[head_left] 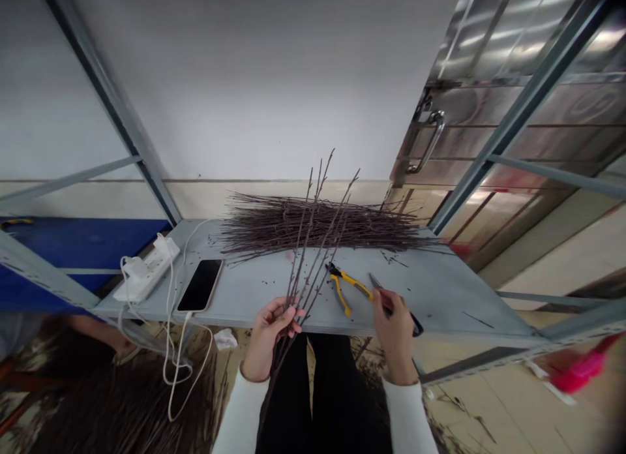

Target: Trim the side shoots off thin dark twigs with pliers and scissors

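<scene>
The left hand (274,327) grasps twigs (294,289) pointing toward the far twig pile (369,227); the right hand (395,323) grips a pointed tool (375,281). Yellow pliers (357,284) lie between, a phone (200,285) left.

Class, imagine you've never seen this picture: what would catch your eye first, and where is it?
The dark twig pile lies along the back of the shelf. In front, the left hand holds a few long twigs. The yellow pliers stand out too, on the shelf between that hand and the right hand.
</scene>
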Motion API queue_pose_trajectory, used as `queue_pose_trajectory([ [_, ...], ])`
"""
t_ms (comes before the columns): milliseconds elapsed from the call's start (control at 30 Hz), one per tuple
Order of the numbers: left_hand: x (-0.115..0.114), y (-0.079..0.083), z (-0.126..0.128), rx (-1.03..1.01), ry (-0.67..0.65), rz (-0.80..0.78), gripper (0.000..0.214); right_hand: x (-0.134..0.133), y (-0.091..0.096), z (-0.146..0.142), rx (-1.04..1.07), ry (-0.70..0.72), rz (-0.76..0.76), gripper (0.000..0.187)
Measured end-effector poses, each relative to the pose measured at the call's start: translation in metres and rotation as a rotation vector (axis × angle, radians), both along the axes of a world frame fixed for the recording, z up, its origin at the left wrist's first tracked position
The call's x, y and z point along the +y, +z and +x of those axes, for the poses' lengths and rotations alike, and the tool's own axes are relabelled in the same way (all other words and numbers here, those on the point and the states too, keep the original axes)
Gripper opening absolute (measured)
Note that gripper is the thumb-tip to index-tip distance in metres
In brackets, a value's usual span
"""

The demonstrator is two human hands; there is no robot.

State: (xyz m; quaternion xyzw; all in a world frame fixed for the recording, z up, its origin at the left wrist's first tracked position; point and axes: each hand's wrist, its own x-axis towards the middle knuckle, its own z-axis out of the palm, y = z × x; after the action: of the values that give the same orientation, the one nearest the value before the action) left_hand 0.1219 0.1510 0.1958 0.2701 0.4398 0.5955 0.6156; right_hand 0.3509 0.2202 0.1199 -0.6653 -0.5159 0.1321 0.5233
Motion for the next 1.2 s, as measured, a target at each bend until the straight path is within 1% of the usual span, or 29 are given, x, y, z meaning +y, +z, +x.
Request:
queue_pose_trajectory([
  [100,0.002,-0.001,0.001,0.016,-0.028,0.003,0.034,-0.011,0.024,-0.038,0.308,0.285,-0.019,0.045],
  [200,0.002,-0.003,0.001,0.034,-0.076,0.011,0.034,-0.023,0.04,-0.074,0.614,0.539,-0.103,0.046],
  [267,0.001,-0.006,0.001,0.036,-0.107,0.017,0.033,-0.029,0.045,-0.09,0.768,0.668,-0.156,0.045],
  [333,0.001,-0.008,-0.001,0.024,-0.112,0.018,0.033,-0.032,0.049,-0.098,0.875,0.737,-0.19,0.04],
  [400,0.0,-0.011,-0.002,0.005,-0.085,0.009,0.034,-0.034,0.052,-0.099,0.939,0.763,-0.218,0.037],
  [467,0.001,-0.012,-0.003,-0.019,-0.02,-0.004,0.035,-0.035,0.054,-0.097,0.968,0.779,-0.237,0.037],
  [600,0.002,-0.016,-0.002,-0.075,0.135,-0.007,0.037,-0.034,0.057,-0.092,0.99,0.746,-0.233,0.034],
  [700,0.003,-0.017,0.0,-0.093,0.193,0.005,0.036,-0.034,0.056,-0.09,0.988,0.738,-0.231,0.034],
  [867,0.003,-0.017,0.003,-0.046,0.2,0.049,0.033,-0.034,0.056,-0.09,0.954,0.77,-0.222,0.033],
  [1033,0.002,-0.018,0.002,0.018,0.264,0.082,0.028,-0.034,0.057,-0.089,0.946,0.763,-0.231,0.035],
  [1200,0.003,-0.02,0.001,0.045,0.195,0.061,0.03,-0.034,0.057,-0.089,0.929,0.776,-0.242,0.036],
])
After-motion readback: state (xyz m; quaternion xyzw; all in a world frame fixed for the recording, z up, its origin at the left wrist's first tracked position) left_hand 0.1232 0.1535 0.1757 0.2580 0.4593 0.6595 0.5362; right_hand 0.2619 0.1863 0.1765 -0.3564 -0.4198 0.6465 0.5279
